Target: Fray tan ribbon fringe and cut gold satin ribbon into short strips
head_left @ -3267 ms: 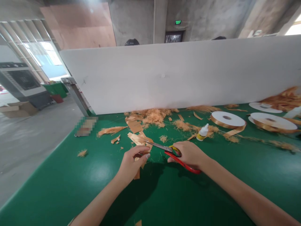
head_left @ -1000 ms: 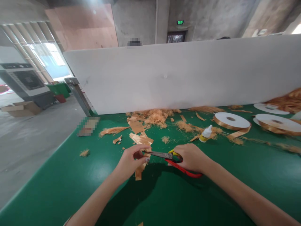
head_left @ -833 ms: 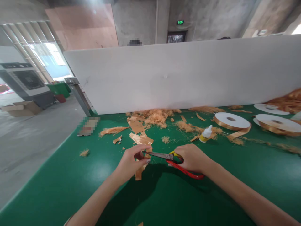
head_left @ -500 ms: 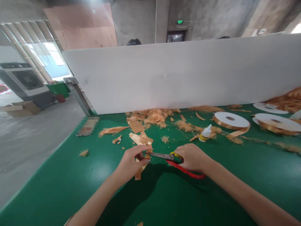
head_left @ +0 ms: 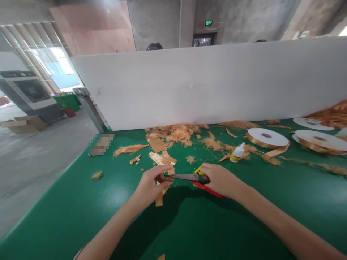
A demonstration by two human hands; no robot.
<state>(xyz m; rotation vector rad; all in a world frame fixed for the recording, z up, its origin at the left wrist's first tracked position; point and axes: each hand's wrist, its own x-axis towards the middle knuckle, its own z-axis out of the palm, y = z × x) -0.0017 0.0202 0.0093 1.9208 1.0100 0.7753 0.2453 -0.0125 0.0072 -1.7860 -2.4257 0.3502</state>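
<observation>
My right hand is wrapped round the handles of scissors, one handle red, the other yellow. The blades point left, nearly together, and their tips lie between the fingers of my left hand. My left thumb and fingers curl round a small piece of gold ribbon at the blades; the fingers partly hide it. Just behind and below that hand, cut strips of gold ribbon lie loosely on the green table.
Frayed tan fibres heap along the white partition. A glue bottle stands to the right, before ribbon spools. Flat ribbon pieces and a fibre tuft lie left of centre. A blurred-out flat object rests at the left edge.
The scissors' red handle has come up towards the yellow one, and the blades have closed further. My left hand stays almost where it was.
</observation>
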